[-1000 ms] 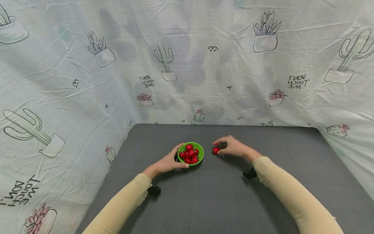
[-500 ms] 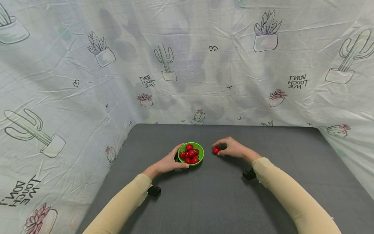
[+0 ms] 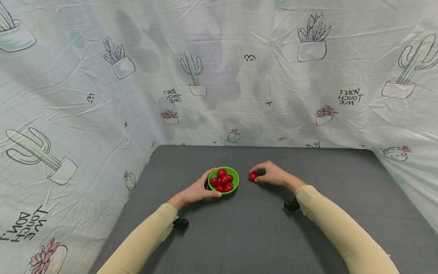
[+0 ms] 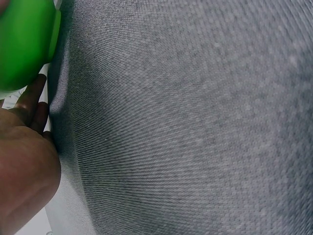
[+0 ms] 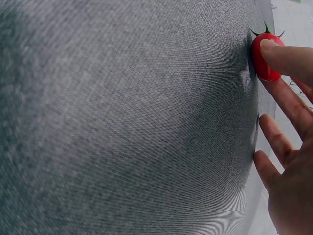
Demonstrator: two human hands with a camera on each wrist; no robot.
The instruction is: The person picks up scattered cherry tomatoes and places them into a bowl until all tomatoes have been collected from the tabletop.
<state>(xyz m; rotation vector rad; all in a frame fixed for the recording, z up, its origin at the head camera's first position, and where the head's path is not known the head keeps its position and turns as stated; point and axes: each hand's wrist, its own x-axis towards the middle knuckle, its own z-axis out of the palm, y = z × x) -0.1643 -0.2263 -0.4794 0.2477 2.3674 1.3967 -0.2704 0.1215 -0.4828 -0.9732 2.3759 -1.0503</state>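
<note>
A small green bowl (image 3: 236, 185) with several red cherry tomatoes (image 3: 224, 179) in it stands on the grey table. My left hand (image 3: 197, 190) grips the bowl from its left side, thumb at the near rim and fingers round the far side. The left wrist view shows the bowl (image 4: 27, 44) at its edge, close to the fingers of that hand (image 4: 24, 161). To the right of the bowl, my right hand (image 3: 273, 173) pinches a single cherry tomato (image 3: 253, 176) at the table surface. In the right wrist view the thumb lies on this tomato (image 5: 264, 61), whose green stem leaves show.
The grey table (image 3: 219, 236) reaches back to a white cloth (image 3: 219, 76) printed with cacti, which also hangs along the left. Black wrist cameras sit under both cuffs, the left camera (image 3: 180, 223) and the right camera (image 3: 291, 204).
My right thumb and fingers have closed in slightly on the single tomato, and the hand has dropped a little. The left hand and the bowl have stayed in place.
</note>
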